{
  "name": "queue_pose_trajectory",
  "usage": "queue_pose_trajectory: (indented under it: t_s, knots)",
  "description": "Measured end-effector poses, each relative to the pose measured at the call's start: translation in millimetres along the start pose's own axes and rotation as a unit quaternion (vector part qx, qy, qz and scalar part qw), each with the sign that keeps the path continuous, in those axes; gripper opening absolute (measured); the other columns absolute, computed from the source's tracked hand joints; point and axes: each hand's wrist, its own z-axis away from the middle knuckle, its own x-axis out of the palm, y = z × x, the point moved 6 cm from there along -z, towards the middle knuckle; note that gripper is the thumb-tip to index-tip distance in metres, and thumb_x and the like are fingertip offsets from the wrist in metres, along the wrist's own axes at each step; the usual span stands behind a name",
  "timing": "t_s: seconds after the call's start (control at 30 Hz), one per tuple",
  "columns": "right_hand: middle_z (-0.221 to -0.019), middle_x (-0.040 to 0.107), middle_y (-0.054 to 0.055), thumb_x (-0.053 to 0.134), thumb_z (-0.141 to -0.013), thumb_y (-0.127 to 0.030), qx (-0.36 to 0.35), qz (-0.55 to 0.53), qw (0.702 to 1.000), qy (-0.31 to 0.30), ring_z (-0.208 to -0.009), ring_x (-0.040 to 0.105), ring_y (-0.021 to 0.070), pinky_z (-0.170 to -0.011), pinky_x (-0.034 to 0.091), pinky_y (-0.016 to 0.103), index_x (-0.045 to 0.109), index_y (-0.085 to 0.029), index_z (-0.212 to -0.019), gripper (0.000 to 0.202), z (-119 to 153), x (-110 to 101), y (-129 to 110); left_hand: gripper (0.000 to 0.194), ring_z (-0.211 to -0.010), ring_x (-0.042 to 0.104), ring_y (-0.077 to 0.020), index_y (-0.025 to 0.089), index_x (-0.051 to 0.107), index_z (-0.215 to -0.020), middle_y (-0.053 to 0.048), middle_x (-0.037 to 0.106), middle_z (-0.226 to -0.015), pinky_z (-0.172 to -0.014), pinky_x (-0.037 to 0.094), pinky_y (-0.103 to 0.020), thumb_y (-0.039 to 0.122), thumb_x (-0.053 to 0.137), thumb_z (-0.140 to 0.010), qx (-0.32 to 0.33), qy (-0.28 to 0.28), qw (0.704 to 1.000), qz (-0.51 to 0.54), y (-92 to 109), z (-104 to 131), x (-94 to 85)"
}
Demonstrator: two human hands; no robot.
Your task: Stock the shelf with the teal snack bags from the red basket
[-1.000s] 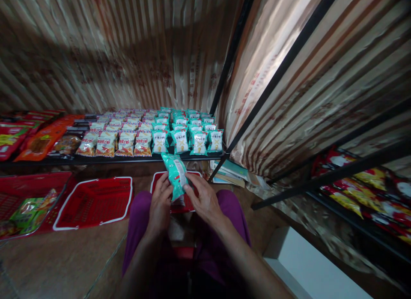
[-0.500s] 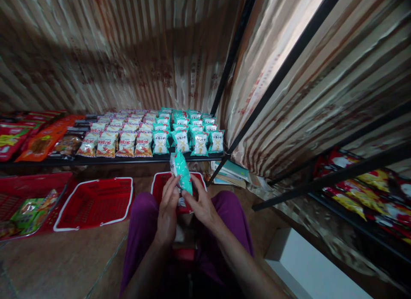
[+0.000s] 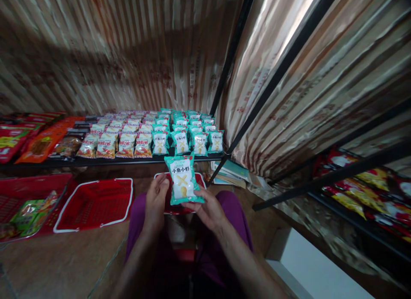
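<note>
A teal and white snack bag (image 3: pixel 182 179) faces me, upright, above a red basket (image 3: pixel 201 179) between my knees. My right hand (image 3: pixel 208 207) grips the bag by its lower right corner, fingers beneath it. Just left of the bag is my left hand (image 3: pixel 156 202), with its fingers raised and nothing in it. Behind the bag, rows of matching teal bags (image 3: pixel 182 142) stand on a black shelf (image 3: pixel 138 160), beside rows of white and orange bags (image 3: pixel 107 142).
Two more red baskets lie at the left, one with white handles (image 3: pixel 96 202), one holding green packets (image 3: pixel 28 215). Orange bags (image 3: pixel 41 145) are on the shelf's left. Black metal posts (image 3: pixel 257 102) slant at the right, above a white box (image 3: pixel 314 269).
The teal bag has turned from its side to show its white front. My left hand has come off it and moved left, while my right hand still holds it.
</note>
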Motion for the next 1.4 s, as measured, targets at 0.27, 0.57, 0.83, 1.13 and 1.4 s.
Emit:
queue_pose_trajectory:
  t_s: [0.27, 0.57, 0.83, 1.13, 1.4]
  knots:
    - [-0.084, 0.073, 0.005, 0.067, -0.061, -0.021, 0.018, 0.041, 0.999, -0.007, -0.074, 0.066, 0.0193, -0.065, 0.055, 0.032, 0.069, -0.014, -0.092, 0.032, 4.7, -2.9, 3.3, 0.037, -0.111, 0.058, -0.0241, 0.020, 0.066, -0.099, -0.008, 0.067, -0.111, -0.088, 0.046, -0.032, 0.039, 0.070, -0.067, -0.051, -0.020, 0.998, 0.032, 15.5, -2.3, 11.0]
    - [-0.091, 0.072, 0.004, 0.072, -0.063, -0.026, -0.015, 0.088, 0.996, -0.002, -0.080, 0.067, 0.0196, -0.067, 0.055, 0.031, 0.069, -0.018, -0.096, 0.035, 12.4, -5.6, 0.1, 0.041, -0.074, 0.065, -0.0154, 0.016, 0.062, -0.086, -0.002, 0.070, -0.079, -0.073, 0.049, -0.027, 0.043, 0.076, -0.058, -0.031, 0.008, 0.995, 0.097, 13.4, -11.4, 13.0]
    - [-0.100, 0.071, 0.003, 0.082, -0.062, -0.031, -0.037, 0.103, 0.994, 0.013, -0.081, 0.067, 0.0161, -0.069, 0.055, 0.028, 0.067, -0.023, -0.106, 0.047, 14.4, -7.6, 3.9, 0.038, -0.063, 0.062, -0.0115, 0.017, 0.060, -0.079, 0.002, 0.068, -0.071, -0.058, 0.044, -0.021, 0.042, 0.076, -0.054, -0.017, 0.069, 0.991, 0.111, 18.7, -10.3, 7.4]
    - [-0.085, 0.073, 0.003, 0.082, -0.062, -0.038, -0.074, 0.143, 0.986, 0.031, -0.065, 0.062, 0.0109, -0.059, 0.050, 0.022, 0.073, -0.017, -0.097, 0.043, 7.8, -20.7, 5.9, 0.033, -0.070, 0.063, -0.0135, 0.019, 0.060, -0.081, 0.000, 0.068, -0.077, -0.066, 0.048, -0.025, 0.044, 0.071, -0.062, -0.001, 0.038, 0.996, 0.083, 25.3, -8.5, 10.0]
    - [-0.085, 0.073, 0.002, 0.085, -0.058, -0.034, -0.069, 0.086, 0.991, 0.079, -0.063, 0.062, 0.0089, -0.058, 0.051, 0.019, 0.074, -0.018, -0.087, 0.035, 7.4, -23.8, 2.0, 0.040, -0.111, 0.058, -0.0226, 0.020, 0.061, -0.103, -0.009, 0.063, -0.118, -0.083, 0.049, -0.030, 0.040, 0.068, -0.070, -0.044, -0.002, 0.999, 0.033, 10.2, -3.3, 5.5]
